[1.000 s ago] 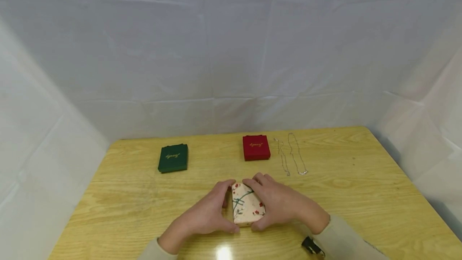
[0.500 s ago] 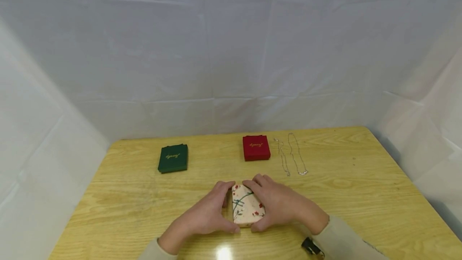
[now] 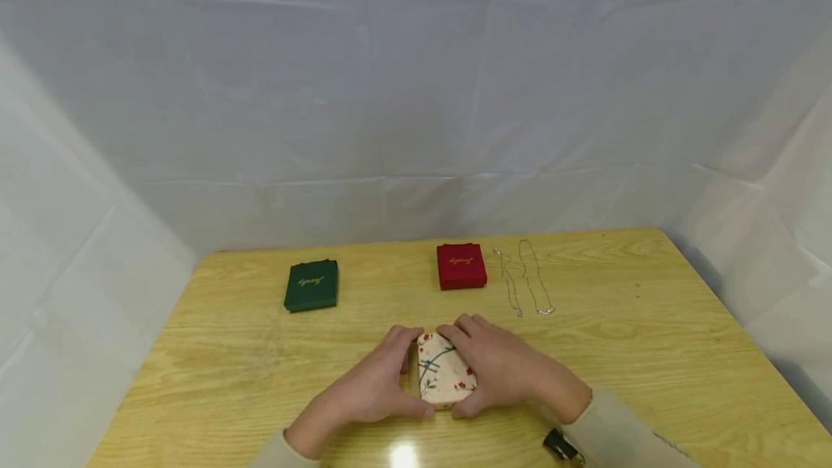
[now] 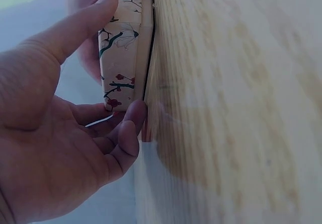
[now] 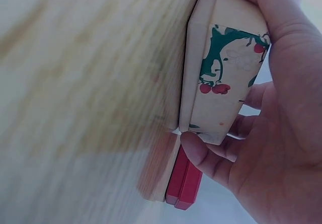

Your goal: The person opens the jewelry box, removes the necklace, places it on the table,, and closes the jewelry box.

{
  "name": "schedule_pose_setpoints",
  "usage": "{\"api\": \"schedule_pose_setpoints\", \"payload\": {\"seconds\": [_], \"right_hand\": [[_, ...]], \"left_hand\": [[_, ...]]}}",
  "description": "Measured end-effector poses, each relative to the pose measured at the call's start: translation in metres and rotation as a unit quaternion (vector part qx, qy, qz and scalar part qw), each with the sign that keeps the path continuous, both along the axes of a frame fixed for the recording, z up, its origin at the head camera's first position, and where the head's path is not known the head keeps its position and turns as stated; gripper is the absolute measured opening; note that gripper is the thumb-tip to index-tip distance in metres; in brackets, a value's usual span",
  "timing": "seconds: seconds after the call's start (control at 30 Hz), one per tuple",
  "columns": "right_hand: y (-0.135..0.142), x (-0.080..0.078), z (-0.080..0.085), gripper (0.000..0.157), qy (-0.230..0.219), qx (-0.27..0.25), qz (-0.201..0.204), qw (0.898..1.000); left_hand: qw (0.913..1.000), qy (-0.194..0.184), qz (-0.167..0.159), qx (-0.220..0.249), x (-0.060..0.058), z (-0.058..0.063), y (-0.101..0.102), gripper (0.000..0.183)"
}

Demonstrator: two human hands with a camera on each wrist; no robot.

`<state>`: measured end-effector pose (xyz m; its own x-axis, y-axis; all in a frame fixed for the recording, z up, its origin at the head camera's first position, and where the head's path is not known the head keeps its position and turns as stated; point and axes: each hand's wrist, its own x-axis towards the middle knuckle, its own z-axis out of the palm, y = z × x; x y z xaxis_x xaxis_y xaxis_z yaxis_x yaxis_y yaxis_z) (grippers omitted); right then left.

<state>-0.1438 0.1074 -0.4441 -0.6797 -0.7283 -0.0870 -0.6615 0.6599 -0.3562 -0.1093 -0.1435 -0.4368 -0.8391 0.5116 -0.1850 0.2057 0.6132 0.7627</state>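
Box [image 3: 445, 373], flowered edges pinched by left grip [image 3: 380, 383] and right grip [image 3: 499, 367], has open room toward green box [image 3: 312, 286]

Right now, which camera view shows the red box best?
The head view: it shows the red box unobstructed, with its top and gold lettering visible. The right wrist view shows only part of its sides, beyond the floral box. In the left wrist view I cannot make it out.
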Motion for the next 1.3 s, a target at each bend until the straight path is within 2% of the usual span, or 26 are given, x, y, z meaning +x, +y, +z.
{"api": "schedule_pose_setpoints", "payload": {"seconds": [0.3,0.6,0.87,1.3], "right_hand": [[0.001,0.002,0.001,0.111,-0.003,0.002,0.001,1.000],[0.019,0.006,0.004,0.117,-0.025,0.000,-0.018,1.000],[0.023,0.006,0.006,0.115,-0.076,-0.031,-0.028,0.996],[0.024,0.001,0.002,0.113,-0.093,-0.063,-0.026,0.993]], "left_hand": [[0.9999,0.014,-0.003,-0.004,0.001,0.000,0.000,0.113],[0.9999,0.007,0.002,-0.011,0.002,0.001,0.002,0.115],[0.9999,0.007,0.006,-0.009,0.002,0.002,0.002,0.117],[0.9997,0.008,0.024,0.005,0.003,0.006,-0.001,0.126]]}}
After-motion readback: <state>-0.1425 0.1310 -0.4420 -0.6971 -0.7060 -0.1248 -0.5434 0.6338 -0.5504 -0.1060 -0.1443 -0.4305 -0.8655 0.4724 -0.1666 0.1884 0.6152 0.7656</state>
